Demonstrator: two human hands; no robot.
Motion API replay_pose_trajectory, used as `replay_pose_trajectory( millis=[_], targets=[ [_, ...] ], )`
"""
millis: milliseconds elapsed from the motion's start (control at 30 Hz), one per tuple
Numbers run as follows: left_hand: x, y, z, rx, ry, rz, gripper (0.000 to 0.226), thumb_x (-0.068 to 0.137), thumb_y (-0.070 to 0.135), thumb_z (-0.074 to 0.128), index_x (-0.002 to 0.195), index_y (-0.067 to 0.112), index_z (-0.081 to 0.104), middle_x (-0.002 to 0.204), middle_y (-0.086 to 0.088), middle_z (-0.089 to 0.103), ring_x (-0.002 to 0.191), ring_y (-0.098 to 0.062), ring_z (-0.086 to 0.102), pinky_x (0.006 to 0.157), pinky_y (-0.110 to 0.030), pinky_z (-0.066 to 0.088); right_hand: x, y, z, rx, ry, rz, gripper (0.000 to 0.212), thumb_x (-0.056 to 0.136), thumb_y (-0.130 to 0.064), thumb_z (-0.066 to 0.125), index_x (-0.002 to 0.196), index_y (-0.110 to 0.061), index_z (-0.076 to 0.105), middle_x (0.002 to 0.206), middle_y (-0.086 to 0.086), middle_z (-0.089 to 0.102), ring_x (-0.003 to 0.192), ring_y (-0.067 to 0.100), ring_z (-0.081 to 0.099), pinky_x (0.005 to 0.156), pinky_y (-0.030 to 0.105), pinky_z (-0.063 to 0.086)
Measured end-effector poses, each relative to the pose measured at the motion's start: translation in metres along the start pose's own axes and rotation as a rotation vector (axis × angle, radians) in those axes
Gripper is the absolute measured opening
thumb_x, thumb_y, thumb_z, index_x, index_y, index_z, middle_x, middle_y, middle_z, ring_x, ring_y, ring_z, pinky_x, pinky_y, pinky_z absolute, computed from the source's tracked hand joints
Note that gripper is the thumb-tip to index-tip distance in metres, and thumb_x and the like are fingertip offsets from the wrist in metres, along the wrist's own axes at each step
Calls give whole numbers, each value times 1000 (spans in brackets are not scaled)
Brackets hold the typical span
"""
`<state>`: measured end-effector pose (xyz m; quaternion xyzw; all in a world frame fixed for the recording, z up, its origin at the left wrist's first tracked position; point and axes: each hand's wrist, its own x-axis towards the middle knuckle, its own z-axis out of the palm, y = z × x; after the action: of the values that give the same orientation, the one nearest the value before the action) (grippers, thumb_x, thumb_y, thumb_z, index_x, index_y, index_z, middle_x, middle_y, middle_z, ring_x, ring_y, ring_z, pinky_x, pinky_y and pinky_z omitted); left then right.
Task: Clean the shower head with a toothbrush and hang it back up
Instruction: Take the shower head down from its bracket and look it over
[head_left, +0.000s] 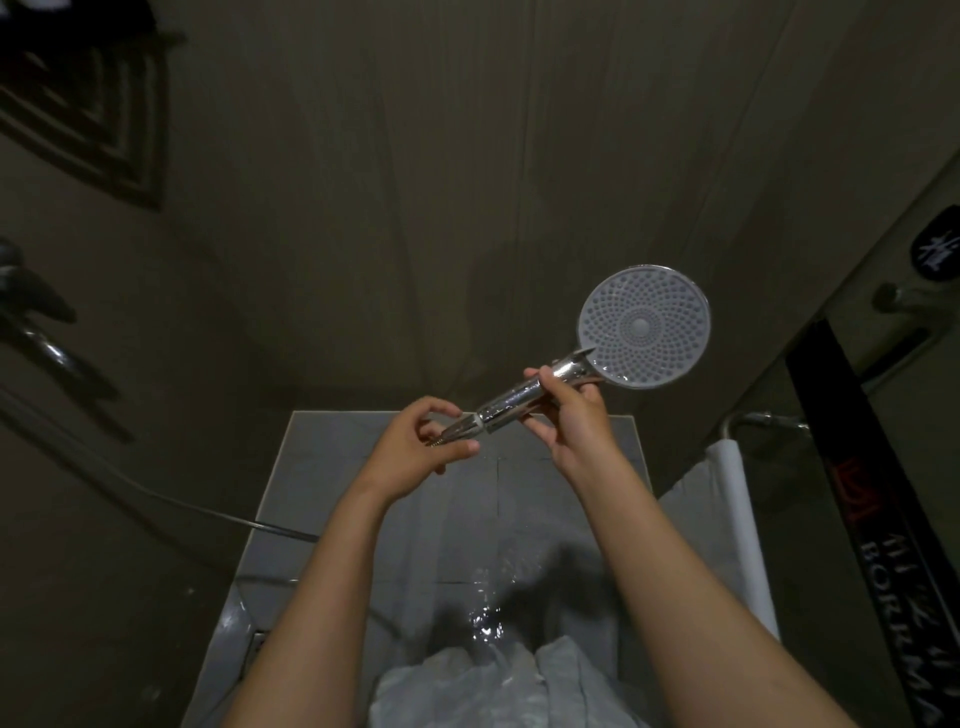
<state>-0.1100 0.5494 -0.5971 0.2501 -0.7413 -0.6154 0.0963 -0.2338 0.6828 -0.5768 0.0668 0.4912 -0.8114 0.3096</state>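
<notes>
From the head camera, the shower head (644, 327) was held up in front of the dark wall (415, 208), to the right of centre, its round pale spray face turned toward the camera and its chrome handle (511, 405) slanting down to the left. The right hand (571, 415) gripped the upper part of the handle just below the round face, fingers curled round the chrome from behind and the thumb lying across the front. The left hand (421, 447) was at the low end of the handle, where its thumb and curled fingers pinched the tapered connector; how tightly they closed could not be told. Both forearms reached up from the bottom edge. A hose (208, 512) ran down along the left wall and passed behind the left forearm. Below the hands lay the grey tiled floor (322, 467), wet and glinting near the bottom. A white towel (727, 499) hung on a rail (763, 418) at the right.
</notes>
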Motion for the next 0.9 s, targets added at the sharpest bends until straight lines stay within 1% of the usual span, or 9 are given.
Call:
replay_pose_trajectory(
  millis=[167,233,333,433,533,667,767,833,900],
  targets=[
    [3,1,0,-76,22,58,21,76,-7,70,76,10,58,83,-7,69,49,-2,55,42,-18,43,0,0,0,13,-5,8,16,92,-9,56,104,-15,48,93,3,68,90,15,63,78,42,54],
    [4,-3,-1,-74,-13,46,14,81,-1,67,77,9,59,74,-1,70,52,-8,57,44,-21,43,1,0,0,17,-2,6,16,92,-8,56,104,-15,47,93,3,68,90,15,64,73,40,54],
    [5,-3,-2,-29,-57,19,11,89,8,60,80,10,64,58,1,64,47,-11,50,47,-21,42,1,-1,0,3,2,0,14,92,-9,57,99,-16,48,92,3,68,90,15,63,78,43,52],
    [4,-1,-1,16,-90,2,21,94,13,53,77,16,63,60,-3,60,44,-8,47,48,-18,41,1,0,-1,-13,12,-4,11,92,-9,56,94,-17,49,91,2,68,87,14,63,76,41,53],
    [3,0,0,72,-122,-10,31,98,18,46,70,20,59,59,-2,54,48,-9,45,52,-20,39,1,1,-1,3,18,0,14,92,-8,56,99,-17,48,91,3,68,86,15,64,75,42,55],
    [3,0,-1,105,-148,-37,31,100,23,41,78,15,62,60,0,55,49,-8,47,57,-23,41,2,1,0,-2,23,2,13,92,-8,56,97,-17,48,92,3,68,88,15,64,73,41,54],
    [2,5,3,78,-103,13,15,95,17,53,96,10,66,77,-5,66,53,-8,54,55,-20,47,2,-1,1,6,19,-7,13,92,-8,56,96,-17,47,91,3,67,87,15,63,80,44,53],
    [2,4,5,35,-38,67,7,84,9,68,89,13,67,85,-8,68,60,-9,57,49,-20,47,2,-2,2,21,14,-8,15,92,-8,56,99,-17,47,91,3,67,87,15,63,73,40,54],
    [4,1,5,28,-16,88,9,80,6,72,83,12,67,86,-11,68,63,-17,56,48,-23,47,1,-2,1,33,14,-3,20,92,-7,56,108,-15,46,92,4,67,92,17,63,71,38,54]
  ],
)
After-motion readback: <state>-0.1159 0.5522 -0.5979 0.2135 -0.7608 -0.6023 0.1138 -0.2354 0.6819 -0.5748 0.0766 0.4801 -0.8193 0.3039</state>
